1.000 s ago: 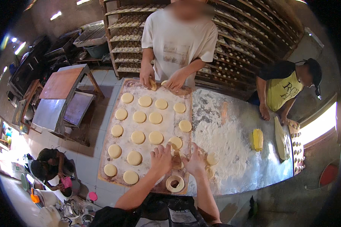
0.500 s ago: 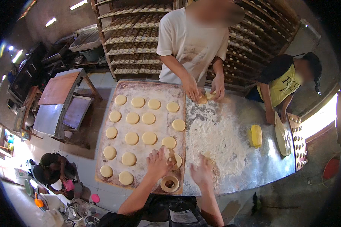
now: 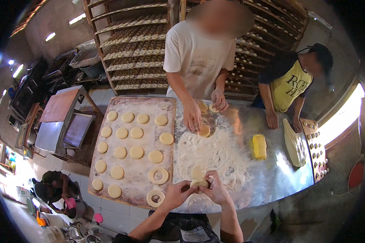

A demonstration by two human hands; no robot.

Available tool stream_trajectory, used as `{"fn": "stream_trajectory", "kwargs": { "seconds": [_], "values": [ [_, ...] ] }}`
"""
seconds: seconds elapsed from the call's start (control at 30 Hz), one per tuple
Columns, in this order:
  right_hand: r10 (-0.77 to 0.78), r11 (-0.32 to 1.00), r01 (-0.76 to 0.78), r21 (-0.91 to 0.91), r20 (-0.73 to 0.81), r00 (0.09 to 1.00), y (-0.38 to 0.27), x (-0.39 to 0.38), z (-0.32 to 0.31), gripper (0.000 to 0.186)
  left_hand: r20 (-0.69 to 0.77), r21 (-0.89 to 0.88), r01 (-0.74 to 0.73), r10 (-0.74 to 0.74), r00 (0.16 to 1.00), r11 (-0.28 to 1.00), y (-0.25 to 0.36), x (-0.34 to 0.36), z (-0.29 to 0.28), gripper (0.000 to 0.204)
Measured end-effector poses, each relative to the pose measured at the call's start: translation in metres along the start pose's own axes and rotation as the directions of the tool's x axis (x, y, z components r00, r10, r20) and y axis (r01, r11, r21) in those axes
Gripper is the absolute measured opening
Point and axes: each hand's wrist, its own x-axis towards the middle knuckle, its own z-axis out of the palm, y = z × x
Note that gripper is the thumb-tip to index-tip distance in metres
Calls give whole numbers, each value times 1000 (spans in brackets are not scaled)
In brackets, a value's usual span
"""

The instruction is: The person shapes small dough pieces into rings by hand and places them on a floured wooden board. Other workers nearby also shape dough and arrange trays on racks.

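My left hand point(image 3: 178, 196) and my right hand point(image 3: 217, 192) meet over the near edge of the metal table. Between their fingertips they pinch a small pale piece of dough point(image 3: 199, 183). Just beyond it shows another pale dough piece point(image 3: 198, 171); I cannot tell whether it is held or lying on the flour. Left of my hands, a dough ring point(image 3: 150, 175) lies on the floured wooden board point(image 3: 144, 190), with a second dough ring point(image 3: 149, 201) nearer me. Several round dough discs point(image 3: 136, 152) fill the rest of the board in rough rows.
Across the metal table point(image 3: 267, 178), a person's hand point(image 3: 193, 118) touches a dough disc point(image 3: 204, 130) beside scattered flour point(image 3: 215, 150). A yellow block point(image 3: 259, 146) and a long dough piece point(image 3: 293, 143) lie to the right, near another person. Loaded racks point(image 3: 138, 52) stand behind.
My left hand has left the board and come right to meet my right hand at the dough. A ring with an open hole shows where it was. The person opposite has brought a disc nearer.
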Motion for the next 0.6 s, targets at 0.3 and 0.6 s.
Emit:
{"fn": "stream_trajectory", "kwargs": {
  "seconds": [0.3, 0.6],
  "values": [
    [-261, 878, 61, -475, -369, 892, -23, 15, 5, 55, -354, 251, -296, 372, 858, 922, 26, 3, 55, 29],
    [-160, 605, -112, 788, 259, 953, -7, 0, -39, 49, -482, -311, -511, 330, 811, 801, 36, -4, 94, 49]
  ]
}}
